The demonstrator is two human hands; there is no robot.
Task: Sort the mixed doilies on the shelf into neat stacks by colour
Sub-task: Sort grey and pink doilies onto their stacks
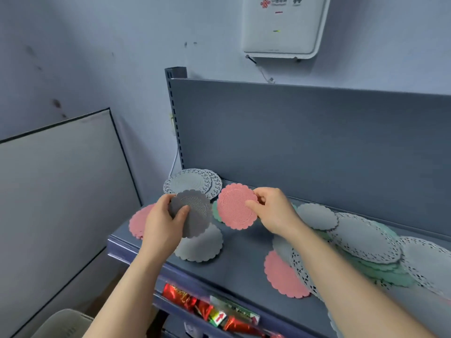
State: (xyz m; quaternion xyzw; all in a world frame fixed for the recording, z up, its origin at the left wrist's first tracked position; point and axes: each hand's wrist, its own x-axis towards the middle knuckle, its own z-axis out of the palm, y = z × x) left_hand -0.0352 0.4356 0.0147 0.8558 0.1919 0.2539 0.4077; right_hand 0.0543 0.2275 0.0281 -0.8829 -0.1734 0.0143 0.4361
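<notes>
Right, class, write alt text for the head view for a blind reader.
A person's left hand holds a dark grey doily and the right hand a pink doily above a shelf strewn with other doilies in pink, grey, green and white.

**Cool, even indoor light through a wide lens**

We find the scene moderately bright with a bluish cast. Shadows are faint and soft-edged, as under the grey stack [202, 248] on the shelf [244, 254]. Mid-frame is sharpest: the weave of the grey doily [197, 215] and the pink doily [235, 206] reads clearly. The red wrappers [183, 297] below catch small glints. Towards the right edge the lace doilies [425, 261] smear, and the lens bows the back panel [317, 132].
</notes>
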